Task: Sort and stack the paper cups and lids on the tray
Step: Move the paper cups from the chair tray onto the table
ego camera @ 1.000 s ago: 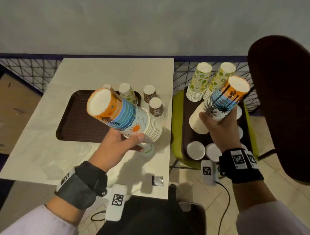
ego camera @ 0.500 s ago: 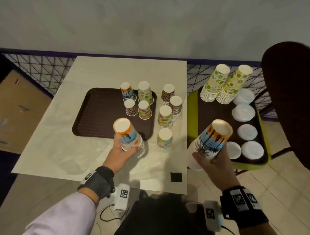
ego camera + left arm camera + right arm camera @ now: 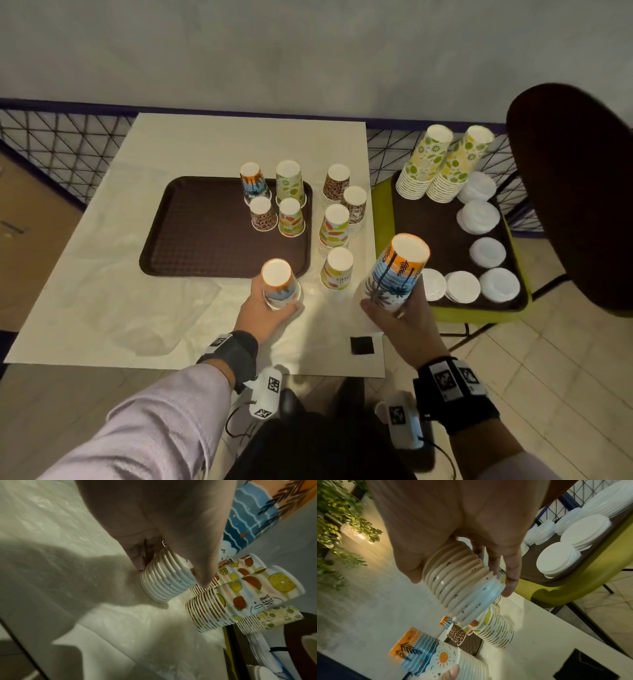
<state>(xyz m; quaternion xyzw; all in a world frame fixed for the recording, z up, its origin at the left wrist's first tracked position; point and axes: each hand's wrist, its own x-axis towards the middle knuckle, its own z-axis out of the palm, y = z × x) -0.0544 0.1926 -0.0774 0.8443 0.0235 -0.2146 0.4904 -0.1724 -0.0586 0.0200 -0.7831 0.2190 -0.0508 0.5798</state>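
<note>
My left hand [image 3: 274,305] grips a stack of beach-print paper cups [image 3: 279,286], mouth down, just in front of the brown tray [image 3: 205,233]. In the left wrist view the stack's lowest rims [image 3: 163,585] meet the white table, slightly tilted. My right hand [image 3: 394,308] holds a taller beach-print stack [image 3: 397,270] in the air over the table's right edge; its rims [image 3: 462,582] show between thumb and fingers. Several single upturned cups [image 3: 274,198] stand on the tray's right end. Leopard and fruit-print stacks [image 3: 337,222] stand beside it.
A second brown tray [image 3: 438,222] on a green chair at the right carries two lime-print cup stacks [image 3: 442,164] and several piles of white lids [image 3: 479,216]. A dark chair back [image 3: 575,192] rises far right. A black square [image 3: 361,345] lies near the table's front edge.
The left hand brought its stack down from tilted in the air to the table before the tray. The right hand lowered its stack leftward, from over the chair tray to the table's right edge.
</note>
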